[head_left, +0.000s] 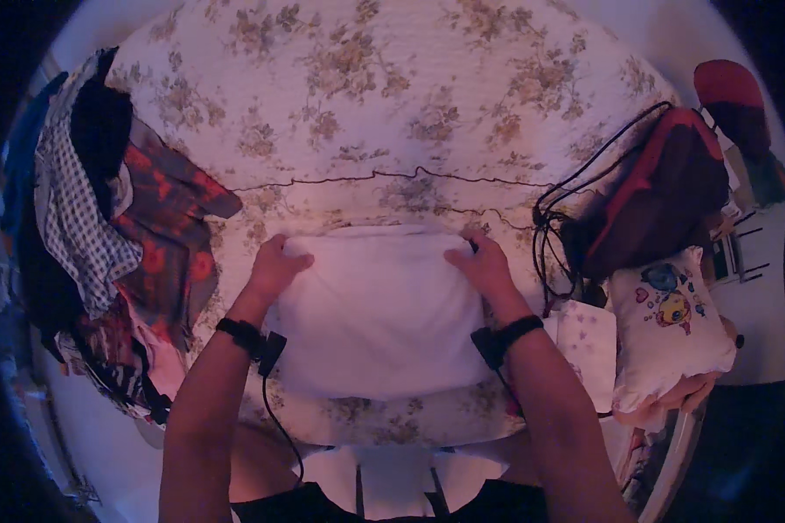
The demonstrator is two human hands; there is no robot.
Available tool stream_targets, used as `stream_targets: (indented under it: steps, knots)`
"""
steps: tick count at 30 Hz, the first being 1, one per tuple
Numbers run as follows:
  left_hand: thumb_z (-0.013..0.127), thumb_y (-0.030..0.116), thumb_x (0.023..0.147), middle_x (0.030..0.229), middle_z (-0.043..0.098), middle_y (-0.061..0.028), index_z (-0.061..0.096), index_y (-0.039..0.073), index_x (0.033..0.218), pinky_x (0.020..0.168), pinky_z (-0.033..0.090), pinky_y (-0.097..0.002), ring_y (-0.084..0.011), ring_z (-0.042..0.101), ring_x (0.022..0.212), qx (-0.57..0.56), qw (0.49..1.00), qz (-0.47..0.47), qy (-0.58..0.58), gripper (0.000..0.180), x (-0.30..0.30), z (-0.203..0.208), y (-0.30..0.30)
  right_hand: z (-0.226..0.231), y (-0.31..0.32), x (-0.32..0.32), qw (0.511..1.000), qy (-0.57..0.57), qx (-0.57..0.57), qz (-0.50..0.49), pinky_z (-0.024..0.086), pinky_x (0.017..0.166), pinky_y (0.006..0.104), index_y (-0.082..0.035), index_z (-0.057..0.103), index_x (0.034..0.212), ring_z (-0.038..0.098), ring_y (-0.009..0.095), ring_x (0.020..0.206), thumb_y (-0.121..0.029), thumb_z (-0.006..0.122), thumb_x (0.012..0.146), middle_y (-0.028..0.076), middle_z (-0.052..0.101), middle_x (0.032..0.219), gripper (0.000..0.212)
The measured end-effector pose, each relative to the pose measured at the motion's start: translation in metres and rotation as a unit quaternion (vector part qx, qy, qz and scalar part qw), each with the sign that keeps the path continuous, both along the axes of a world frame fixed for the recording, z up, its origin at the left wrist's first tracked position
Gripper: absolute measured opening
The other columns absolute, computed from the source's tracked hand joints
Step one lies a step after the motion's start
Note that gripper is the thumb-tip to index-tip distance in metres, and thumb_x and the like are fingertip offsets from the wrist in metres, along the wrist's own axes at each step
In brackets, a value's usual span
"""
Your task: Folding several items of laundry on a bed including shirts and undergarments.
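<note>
I see the white cloth [379, 322] lying spread in the middle of the floral bedcover [349, 70], directly before the person's lap. The left hand [279, 266] grips its far left corner, thumb on top; the right hand [487, 268] has the far right corner pinched the same way. From my end I make out a black strap [238, 331] around the left wrist, a cable trailing from its box. Beyond the cloth, a thin dark line [323, 181] crosses the cover. Farther left I find heaped clothes [78, 192]; to the right, a dark-and-red bag [672, 192] sits behind a small printed pillow [672, 336].
</note>
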State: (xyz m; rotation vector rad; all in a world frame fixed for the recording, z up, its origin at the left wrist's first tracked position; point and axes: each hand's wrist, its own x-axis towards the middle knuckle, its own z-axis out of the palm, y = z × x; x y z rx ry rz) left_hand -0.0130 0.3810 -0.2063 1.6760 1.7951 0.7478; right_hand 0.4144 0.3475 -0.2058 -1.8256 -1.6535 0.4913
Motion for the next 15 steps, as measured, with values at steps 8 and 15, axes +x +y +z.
stream_targets:
  steps: [8, 15]
  knots:
    - [0.082, 0.013, 0.080, 0.097, 0.072, -0.0078, 0.069, -0.001, 0.112, 0.077, 0.054, -0.0313, -0.0144, 0.067, 0.086, -0.175, 0.949, 0.031, -0.260, 0.037, 0.006, 0.064, -0.011, 0.035, -0.005, 0.007, 0.992, 0.074, -0.096, -0.028, 0.055, 0.081, 0.0370, -0.002, 0.076, 0.108, 0.070, 0.024, 0.085, -0.029, 0.083, 0.080, 0.013, 0.074, 0.090, 0.039]
    - [0.081, 0.008, 0.081, 0.093, 0.071, -0.0027, 0.069, 0.003, 0.099, 0.077, 0.052, -0.0288, -0.0126, 0.066, 0.082, -0.116, 0.950, -0.052, -0.284, 0.022, 0.009, 0.209, -0.042, 0.154, -0.019, 0.026, 0.985, 0.166, -0.053, 0.005, 0.051, 0.072, 0.0329, -0.001, 0.075, 0.104, 0.063, 0.016, 0.077, -0.024, 0.081, 0.081, 0.007, 0.071, 0.084, 0.033]
